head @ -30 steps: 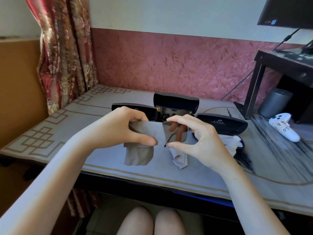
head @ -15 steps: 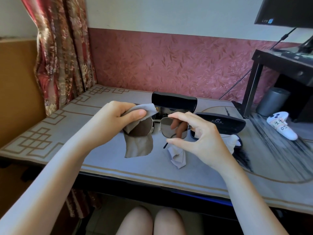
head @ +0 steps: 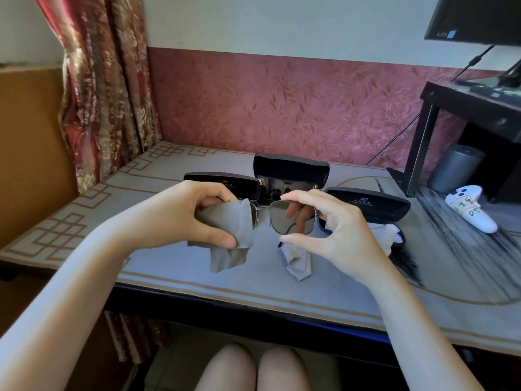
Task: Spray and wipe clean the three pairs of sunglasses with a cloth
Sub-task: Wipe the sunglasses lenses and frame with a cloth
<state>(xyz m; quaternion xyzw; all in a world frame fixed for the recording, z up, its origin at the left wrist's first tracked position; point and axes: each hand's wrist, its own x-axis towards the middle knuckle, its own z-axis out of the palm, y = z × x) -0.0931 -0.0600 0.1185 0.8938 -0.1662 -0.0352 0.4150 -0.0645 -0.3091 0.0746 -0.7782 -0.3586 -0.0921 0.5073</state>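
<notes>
The left grip (head: 191, 218) pinches a grey cloth (head: 225, 221) folded over one lens of the sunglasses (head: 277, 218), thumb at the front and fingers behind. That lens is wholly hidden by the cloth. The right grip (head: 338, 235) pinches the other lens by its rim, forefinger on top and thumb beneath. Its remaining fingers show through the tinted glass. The sunglasses hang between the two grips, above the worktop (head: 169, 263), with one thin temple pointing down below the right thumb.

Under the right grip a pale cloth (head: 298, 263) lies crumpled on the worktop. Just behind the left grip sits a shut black case (head: 222, 184) with a small logo and a line of print, too small to read. Behind the gap between the grips an open case (head: 291, 170) stands with its lid up. Dark glasses lie inside it, partly hidden, with what may be a pale "D" at one end. Behind the right grip is a third case (head: 366, 203); its logo and print are likewise unreadable, and white cloth shows in its lower half.

Farther right of the right grip lies a white controller (head: 470, 210) with a handwritten label. The lower marks look like "DS" and the upper ones are unclear. Above it, a monitor (head: 473, 18) is cut off by the edge and its corner logo is illegible.
</notes>
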